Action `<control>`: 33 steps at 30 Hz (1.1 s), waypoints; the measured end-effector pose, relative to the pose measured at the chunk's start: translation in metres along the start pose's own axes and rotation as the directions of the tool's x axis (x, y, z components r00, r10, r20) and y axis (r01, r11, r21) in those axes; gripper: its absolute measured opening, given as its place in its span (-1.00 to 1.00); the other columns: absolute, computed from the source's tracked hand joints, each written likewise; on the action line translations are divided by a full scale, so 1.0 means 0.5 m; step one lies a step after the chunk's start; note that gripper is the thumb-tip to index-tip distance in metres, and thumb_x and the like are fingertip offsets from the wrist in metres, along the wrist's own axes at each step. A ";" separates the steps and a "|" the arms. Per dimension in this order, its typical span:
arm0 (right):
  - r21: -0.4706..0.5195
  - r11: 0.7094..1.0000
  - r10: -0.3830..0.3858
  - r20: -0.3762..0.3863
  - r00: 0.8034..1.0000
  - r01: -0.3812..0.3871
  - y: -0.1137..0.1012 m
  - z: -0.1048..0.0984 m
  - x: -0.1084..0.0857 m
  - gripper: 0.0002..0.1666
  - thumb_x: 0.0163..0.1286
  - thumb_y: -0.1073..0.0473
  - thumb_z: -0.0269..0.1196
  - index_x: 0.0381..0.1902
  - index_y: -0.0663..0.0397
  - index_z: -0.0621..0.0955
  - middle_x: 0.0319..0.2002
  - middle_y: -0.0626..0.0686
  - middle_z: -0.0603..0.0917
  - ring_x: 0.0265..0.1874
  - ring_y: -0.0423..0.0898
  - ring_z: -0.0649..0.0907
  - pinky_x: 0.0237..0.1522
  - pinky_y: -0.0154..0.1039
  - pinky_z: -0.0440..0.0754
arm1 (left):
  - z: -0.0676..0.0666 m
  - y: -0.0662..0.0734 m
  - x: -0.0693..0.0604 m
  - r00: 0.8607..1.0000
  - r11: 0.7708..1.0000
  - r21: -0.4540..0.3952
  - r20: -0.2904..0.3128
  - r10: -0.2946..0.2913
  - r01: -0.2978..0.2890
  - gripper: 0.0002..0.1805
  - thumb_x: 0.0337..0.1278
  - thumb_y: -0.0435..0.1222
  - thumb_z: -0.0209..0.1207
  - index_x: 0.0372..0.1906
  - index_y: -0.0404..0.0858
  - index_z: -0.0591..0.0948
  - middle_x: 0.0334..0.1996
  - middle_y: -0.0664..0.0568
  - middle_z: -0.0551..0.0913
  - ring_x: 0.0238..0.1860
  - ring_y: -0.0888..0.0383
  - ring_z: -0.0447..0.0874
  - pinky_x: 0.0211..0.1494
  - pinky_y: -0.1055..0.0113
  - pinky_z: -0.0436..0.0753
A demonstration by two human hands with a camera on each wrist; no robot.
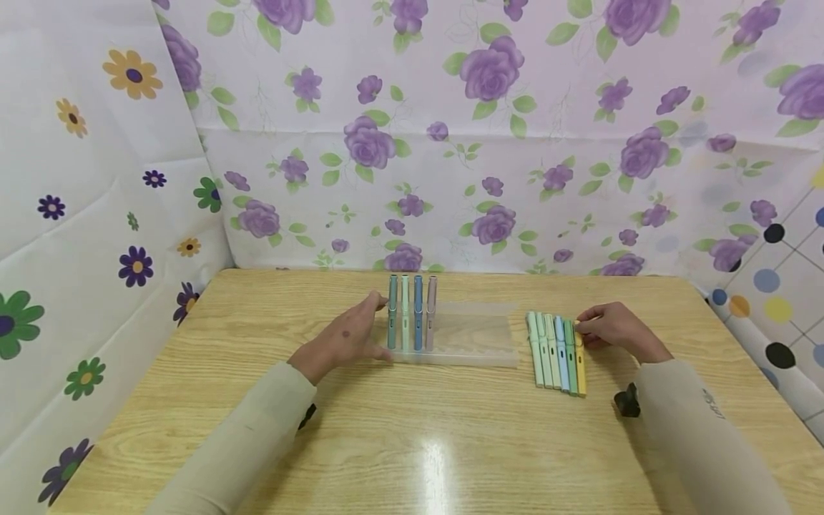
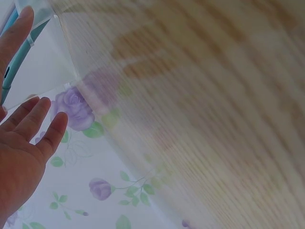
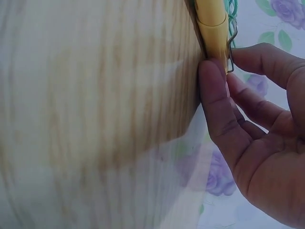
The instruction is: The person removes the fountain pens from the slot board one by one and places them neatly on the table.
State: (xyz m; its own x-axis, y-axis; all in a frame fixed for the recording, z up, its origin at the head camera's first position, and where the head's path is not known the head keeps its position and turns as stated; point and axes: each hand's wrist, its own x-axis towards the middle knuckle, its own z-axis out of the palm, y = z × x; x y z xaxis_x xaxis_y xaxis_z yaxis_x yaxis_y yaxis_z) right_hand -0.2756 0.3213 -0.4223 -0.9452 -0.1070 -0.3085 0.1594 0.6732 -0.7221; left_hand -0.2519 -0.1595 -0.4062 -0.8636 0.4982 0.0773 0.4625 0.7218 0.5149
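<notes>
A clear rack (image 1: 473, 357) holds several pens side by side at its left end: dark green, pale green (image 1: 405, 315), blue (image 1: 418, 315) and mauve (image 1: 432, 315). My left hand (image 1: 350, 335) rests against the rack's left end, thumb at the front and fingers towards the back; in the left wrist view, the left hand (image 2: 24, 157) has outstretched fingers beside the clear plastic. To the right, more pens lie in a row on the table, with a yellow pen (image 1: 581, 365) outermost. My right hand (image 1: 614, 330) pinches its clip end; the right wrist view shows the thumb (image 3: 217, 95) against the yellow pen (image 3: 212, 28).
The wooden table (image 1: 386, 443) runs back to a wall cloth with purple flowers (image 1: 492, 71). Another flowered cloth (image 1: 64, 214) hangs at the left, and a dotted one (image 1: 779, 307) is at the right. The pale green, light blue and green pens lie immediately left of the yellow one.
</notes>
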 end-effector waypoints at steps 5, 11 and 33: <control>0.022 1.000 -0.006 0.008 1.000 0.006 0.002 0.000 -0.002 -0.54 0.50 0.22 0.18 0.14 0.55 0.47 -0.19 0.20 0.70 -0.32 -0.10 0.72 -0.20 -0.14 0.74 | -0.001 -0.001 0.001 1.000 1.000 0.005 -0.002 0.006 -0.006 -0.13 -0.19 -0.11 0.58 0.12 -0.32 0.26 0.40 -0.28 0.34 0.40 -0.17 0.33 0.35 -0.07 0.43; 0.034 0.999 -0.012 0.015 1.000 0.011 0.004 -0.007 -0.006 -0.39 0.52 0.14 0.18 0.27 0.58 0.37 -0.21 0.20 0.73 -0.27 -0.02 0.74 -0.17 -0.11 0.74 | 0.000 -0.002 0.002 1.000 1.000 0.013 0.001 0.007 -0.007 -0.11 -0.18 -0.10 0.58 0.15 -0.32 0.26 0.40 -0.28 0.34 0.39 -0.17 0.34 0.34 -0.07 0.44; 0.089 0.979 -0.176 -0.098 0.979 0.185 -0.113 -0.007 -0.036 -0.32 0.54 -0.04 0.16 0.32 0.44 0.40 0.15 0.40 0.55 0.14 0.28 0.58 0.14 -0.02 0.61 | 0.000 -0.001 0.001 1.000 1.000 0.010 -0.004 0.005 -0.005 -0.12 -0.19 -0.12 0.58 0.13 -0.33 0.26 0.40 -0.30 0.33 0.40 -0.18 0.33 0.35 -0.06 0.43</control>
State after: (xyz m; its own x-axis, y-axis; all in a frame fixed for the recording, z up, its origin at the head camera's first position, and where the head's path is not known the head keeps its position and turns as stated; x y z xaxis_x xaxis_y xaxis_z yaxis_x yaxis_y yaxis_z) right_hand -0.2685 0.2878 -0.3737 -0.9819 -0.1514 -0.1142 0.0067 0.5743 -0.8186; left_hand -0.2525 -0.1595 -0.4064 -0.8622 0.4997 0.0828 0.4683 0.7241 0.5062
